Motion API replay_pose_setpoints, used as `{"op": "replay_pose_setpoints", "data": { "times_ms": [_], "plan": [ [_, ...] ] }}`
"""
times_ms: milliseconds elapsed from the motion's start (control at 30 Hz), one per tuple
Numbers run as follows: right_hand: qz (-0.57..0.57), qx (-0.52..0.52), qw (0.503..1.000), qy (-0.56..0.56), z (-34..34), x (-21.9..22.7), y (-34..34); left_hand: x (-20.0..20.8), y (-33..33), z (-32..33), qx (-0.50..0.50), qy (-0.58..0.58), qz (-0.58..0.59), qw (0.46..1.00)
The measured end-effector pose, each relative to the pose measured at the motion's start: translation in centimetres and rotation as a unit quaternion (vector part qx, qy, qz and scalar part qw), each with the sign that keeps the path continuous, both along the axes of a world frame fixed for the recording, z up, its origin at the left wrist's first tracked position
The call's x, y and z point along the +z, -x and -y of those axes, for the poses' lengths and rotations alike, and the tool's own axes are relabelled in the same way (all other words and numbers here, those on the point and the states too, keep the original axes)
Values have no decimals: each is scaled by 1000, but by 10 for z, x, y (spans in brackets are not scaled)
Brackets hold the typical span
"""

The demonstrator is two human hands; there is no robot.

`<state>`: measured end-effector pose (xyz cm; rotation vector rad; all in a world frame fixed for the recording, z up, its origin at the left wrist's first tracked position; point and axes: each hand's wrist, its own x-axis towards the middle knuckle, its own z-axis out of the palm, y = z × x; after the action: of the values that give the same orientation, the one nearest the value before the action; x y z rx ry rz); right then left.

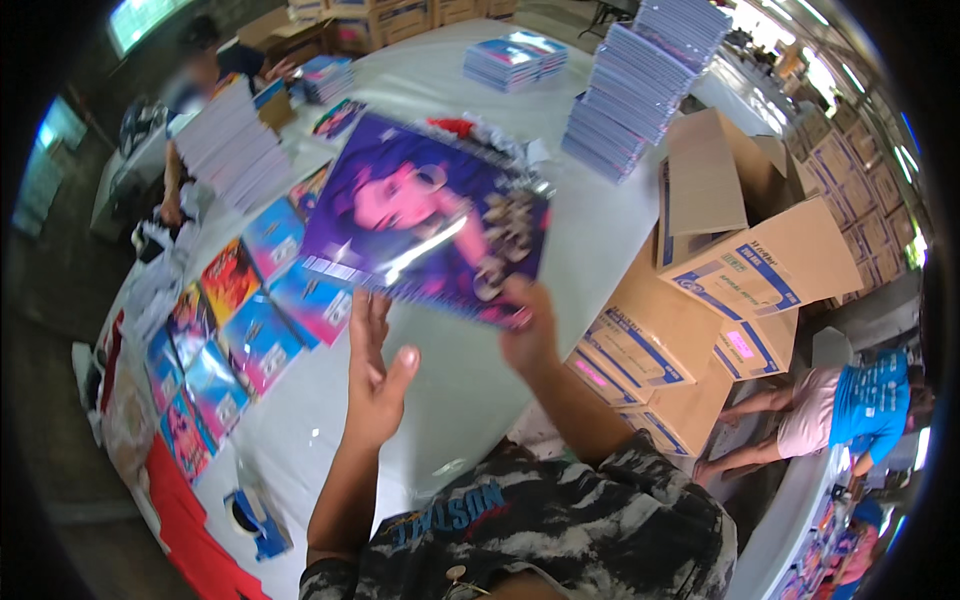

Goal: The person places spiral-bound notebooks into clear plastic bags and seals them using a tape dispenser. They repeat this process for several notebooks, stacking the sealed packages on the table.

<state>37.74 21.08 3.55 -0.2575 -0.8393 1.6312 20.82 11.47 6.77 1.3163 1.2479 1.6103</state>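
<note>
A glossy purple notebook with a pink and purple picture on its cover is held tilted above the table. What looks like a spiral binding runs along its near edge. My right hand grips its near right corner, fingers partly blurred. Just below the near left edge is my left hand, open with the thumb apart; whether its fingertips touch the notebook I cannot tell. Left of it, blue, pink and red notebooks lie in rows on the white table.
Tall notebook stacks stand far right, a lower stack at the back. Open cardboard boxes crowd the right edge. A blue tape dispenser and red cloth lie near left. Another person sits at far left behind a stack.
</note>
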Motion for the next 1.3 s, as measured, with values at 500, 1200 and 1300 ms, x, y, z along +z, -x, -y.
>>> {"op": "replay_pose_setpoints", "data": {
  "times_ms": [500, 1200, 1300],
  "plan": [
    [415, -671, 610, 69, -443, 189, -276, -83, 12, 55, 87, 330, -173, 924],
    [669, -691, 253, -103, -483, 154, -221, -148, 39, 192, 408, 378, -346, 756],
    [565, -615, 405, -373, -375, 106, -89, -172, 62, 192, 396, 407, -442, 695]
  ]
}}
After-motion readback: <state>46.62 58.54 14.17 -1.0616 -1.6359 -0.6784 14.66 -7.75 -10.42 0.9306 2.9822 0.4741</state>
